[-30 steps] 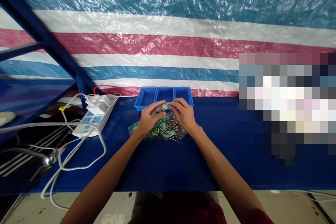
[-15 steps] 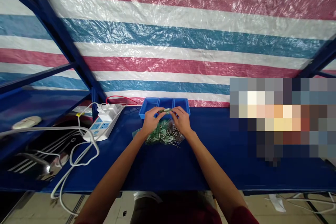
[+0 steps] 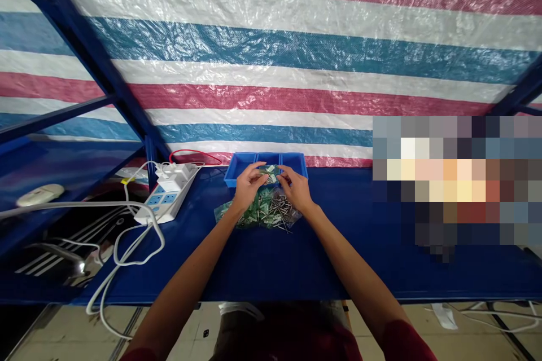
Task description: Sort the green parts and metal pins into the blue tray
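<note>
Between my two hands is a small clear plastic bag (image 3: 270,172) with greenish edges and pale metal pieces inside. My left hand (image 3: 249,185) pinches its left side between thumb and fingers. The right side is pinched by my right hand (image 3: 296,186). Just below lies a heap of green-tinted bags (image 3: 254,211), with small parts in them. Loose metal screws or pins (image 3: 279,210) are spread over a clear bag at the heap's right. Behind the hands stands a blue tray (image 3: 240,166) with three compartments, its front partly hidden by my hands.
A white power strip (image 3: 167,200) with plugged-in adapters stands left on the blue table (image 3: 271,271). White cables (image 3: 121,254) loop over the table's left front edge. A striped tarp (image 3: 271,67) hangs behind. The right side is pixelated.
The small bag has tilted up, so its flat face and contents now show. My hands have turned slightly with it, still gripping both sides. The view has shifted a little.
</note>
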`<state>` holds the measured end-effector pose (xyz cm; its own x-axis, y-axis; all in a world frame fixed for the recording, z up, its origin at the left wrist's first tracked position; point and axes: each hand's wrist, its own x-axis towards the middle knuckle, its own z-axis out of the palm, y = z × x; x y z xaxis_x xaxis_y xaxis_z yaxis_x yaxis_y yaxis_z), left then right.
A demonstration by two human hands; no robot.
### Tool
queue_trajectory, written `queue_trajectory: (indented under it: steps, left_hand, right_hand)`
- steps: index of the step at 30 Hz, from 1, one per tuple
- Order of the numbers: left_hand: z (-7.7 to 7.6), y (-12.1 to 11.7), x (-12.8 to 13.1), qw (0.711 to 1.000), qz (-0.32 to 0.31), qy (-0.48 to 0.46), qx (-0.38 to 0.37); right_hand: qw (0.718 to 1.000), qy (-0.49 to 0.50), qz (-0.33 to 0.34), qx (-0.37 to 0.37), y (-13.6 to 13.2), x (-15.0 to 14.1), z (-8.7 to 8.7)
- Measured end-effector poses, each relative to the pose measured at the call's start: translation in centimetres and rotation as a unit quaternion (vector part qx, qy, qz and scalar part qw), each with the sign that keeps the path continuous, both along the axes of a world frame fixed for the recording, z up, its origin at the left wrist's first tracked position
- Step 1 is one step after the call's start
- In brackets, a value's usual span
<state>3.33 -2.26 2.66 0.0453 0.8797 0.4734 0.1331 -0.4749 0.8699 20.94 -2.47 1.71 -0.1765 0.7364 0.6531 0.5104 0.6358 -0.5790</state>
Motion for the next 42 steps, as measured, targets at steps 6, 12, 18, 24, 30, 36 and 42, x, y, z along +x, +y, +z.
queue_trajectory:
  steps: [6,12,18,24,30,36,42]
  left_hand:
    - [0.6,1.2,0.2,1.000,0.018,-0.009,0.016]
    - [0.0,-0.2,0.0,0.998,-0.026,-0.052,-0.014]
    - [-0.5,-0.8,-0.2,0.996,-0.058,-0.058,-0.039]
    - [0.2,-1.0,-1.1,0.989,-0.062,0.123,0.053]
    - [-0.1,-1.1,-1.0,0.991,-0.020,0.134,0.010]
    - [-0.4,-1.0,-0.4,0.996,-0.024,-0.025,-0.079]
    - [0.5,-1.5,-0.4,0.995,-0.063,-0.009,-0.072]
  right_hand:
    - [1.000,0.014,0.016,0.000,-0.4,0.0,0.4]
    - [0.999,0.009,-0.026,0.045,-0.6,0.2,-0.6]
    - [0.997,0.029,-0.045,0.064,-1.1,0.0,-1.4]
    - [0.998,0.033,-0.030,0.038,-1.3,0.0,-2.0]
    - [0.997,0.058,-0.002,0.049,-1.8,-0.3,-2.0]
    - [0.999,0.025,0.007,0.035,-2.2,-0.4,-1.8]
    - [0.998,0.027,-0.010,0.049,-2.0,-0.4,-2.0]
